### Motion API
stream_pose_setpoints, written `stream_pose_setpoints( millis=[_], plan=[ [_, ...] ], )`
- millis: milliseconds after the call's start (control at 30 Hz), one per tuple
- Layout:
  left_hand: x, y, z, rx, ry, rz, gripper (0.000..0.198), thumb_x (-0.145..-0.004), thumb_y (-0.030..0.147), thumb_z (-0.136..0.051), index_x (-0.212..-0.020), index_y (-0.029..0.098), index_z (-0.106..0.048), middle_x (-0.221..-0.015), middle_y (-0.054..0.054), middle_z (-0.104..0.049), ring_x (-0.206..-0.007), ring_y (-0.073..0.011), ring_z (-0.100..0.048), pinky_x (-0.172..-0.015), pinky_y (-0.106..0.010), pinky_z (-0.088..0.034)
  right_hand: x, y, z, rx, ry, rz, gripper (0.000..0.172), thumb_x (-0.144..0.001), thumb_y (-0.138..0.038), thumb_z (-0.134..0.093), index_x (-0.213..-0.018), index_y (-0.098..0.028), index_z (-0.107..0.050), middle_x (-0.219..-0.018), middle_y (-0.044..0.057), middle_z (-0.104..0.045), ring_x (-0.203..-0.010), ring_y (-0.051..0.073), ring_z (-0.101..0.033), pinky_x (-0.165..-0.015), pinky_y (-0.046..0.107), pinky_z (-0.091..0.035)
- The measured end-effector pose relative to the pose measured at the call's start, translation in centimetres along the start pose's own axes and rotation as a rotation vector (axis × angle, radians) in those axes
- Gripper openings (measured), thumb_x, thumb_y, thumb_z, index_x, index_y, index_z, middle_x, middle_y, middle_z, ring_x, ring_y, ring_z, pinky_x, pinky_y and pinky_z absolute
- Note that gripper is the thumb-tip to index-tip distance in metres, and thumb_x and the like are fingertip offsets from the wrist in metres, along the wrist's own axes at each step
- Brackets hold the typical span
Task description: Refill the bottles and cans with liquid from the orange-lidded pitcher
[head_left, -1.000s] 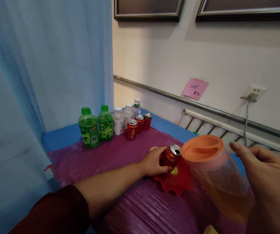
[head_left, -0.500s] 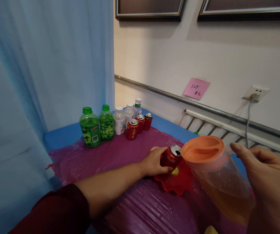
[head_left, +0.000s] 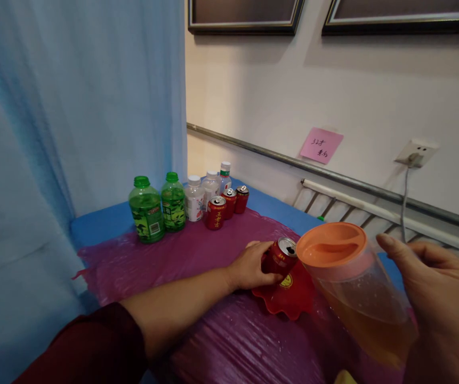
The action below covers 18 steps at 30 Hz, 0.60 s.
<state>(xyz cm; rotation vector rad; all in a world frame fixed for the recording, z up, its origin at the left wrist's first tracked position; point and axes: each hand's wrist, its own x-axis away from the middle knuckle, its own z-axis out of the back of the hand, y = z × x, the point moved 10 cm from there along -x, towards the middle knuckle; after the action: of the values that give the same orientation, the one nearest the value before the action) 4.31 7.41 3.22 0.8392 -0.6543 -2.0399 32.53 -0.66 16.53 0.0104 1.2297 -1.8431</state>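
Note:
My left hand [head_left: 253, 266] is wrapped round a red drink can [head_left: 280, 260] whose top is open. Beneath the can lies a red mat with a scalloped edge [head_left: 289, 304]. On the right, my right hand [head_left: 445, 293] grips a clear pitcher [head_left: 369, 309], its handle hidden behind the hand. The pitcher tilts left, and its orange lid [head_left: 332, 245] is right at the can's rim; whether they touch I cannot tell. Amber liquid rests in the pitcher's lower part. No stream between the pitcher and the can is visible.
Green-capped bottles [head_left: 146, 213], white-capped bottles [head_left: 195, 202] and several red cans [head_left: 216, 214] stand at the back. Purple plastic sheeting [head_left: 181, 261] covers part of the blue table [head_left: 101, 220]. A blue curtain [head_left: 93, 106] hangs left; a radiator [head_left: 345, 205] runs along the wall.
Almost nothing differs. The whole view has shifted very slightly; both hands, the can and the tilted pitcher keep their places relative to each other.

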Motion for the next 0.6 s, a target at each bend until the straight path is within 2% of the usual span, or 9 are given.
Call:
stream_pose_setpoints(
  millis=[200, 367, 500, 600],
  plan=[
    [0.0, 0.04, 0.02, 0.017, 0.008, -0.012, 0.061, -0.069, 0.044, -0.081, -0.124, 0.023, -0.064, -0.125, -0.006, -0.073, -0.113, -0.0319, -0.066, -0.103, -0.042, -0.044, 0.43, -0.18, 0.12, -0.006, -0.011, -0.036, 0.044, -0.064, -0.067, -0.072, -0.062, -0.024, -0.065, -0.05, -0.004, -0.044, -0.058, 0.017, -0.045, -0.049, 0.028, -0.03],
    [-0.04, -0.06, -0.07, 0.027, 0.002, -0.017, 0.061, -0.07, 0.045, -0.081, -0.124, 0.023, -0.064, -0.125, -0.007, -0.073, -0.113, -0.0319, -0.066, -0.104, -0.042, -0.044, 0.29, -0.15, 0.24, -0.015, -0.001, -0.004, 0.042, -0.066, -0.065, -0.072, -0.065, -0.023, -0.068, -0.053, -0.005, -0.051, -0.058, 0.017, -0.047, -0.05, 0.029, -0.032],
    [-0.1, -0.11, -0.13, 0.027, -0.001, -0.015, 0.06, -0.069, 0.043, -0.082, -0.123, 0.023, -0.064, -0.123, -0.006, -0.073, -0.112, -0.032, -0.067, -0.103, -0.042, -0.045, 0.22, 0.06, 0.17, 0.01, -0.006, -0.032, 0.043, -0.065, -0.066, -0.072, -0.063, -0.023, -0.066, -0.05, -0.005, -0.047, -0.057, 0.016, -0.047, -0.05, 0.028, -0.032],
    [-0.13, -0.13, -0.15, 0.029, 0.0, -0.008, 0.059, -0.068, 0.043, -0.082, -0.122, 0.023, -0.065, -0.121, -0.006, -0.074, -0.111, -0.0319, -0.067, -0.104, -0.042, -0.045, 0.21, -0.06, 0.15, 0.021, -0.007, -0.028, 0.043, -0.064, -0.067, -0.07, -0.063, -0.024, -0.066, -0.051, -0.004, -0.05, -0.058, 0.017, -0.049, -0.048, 0.028, -0.032]
  ],
)
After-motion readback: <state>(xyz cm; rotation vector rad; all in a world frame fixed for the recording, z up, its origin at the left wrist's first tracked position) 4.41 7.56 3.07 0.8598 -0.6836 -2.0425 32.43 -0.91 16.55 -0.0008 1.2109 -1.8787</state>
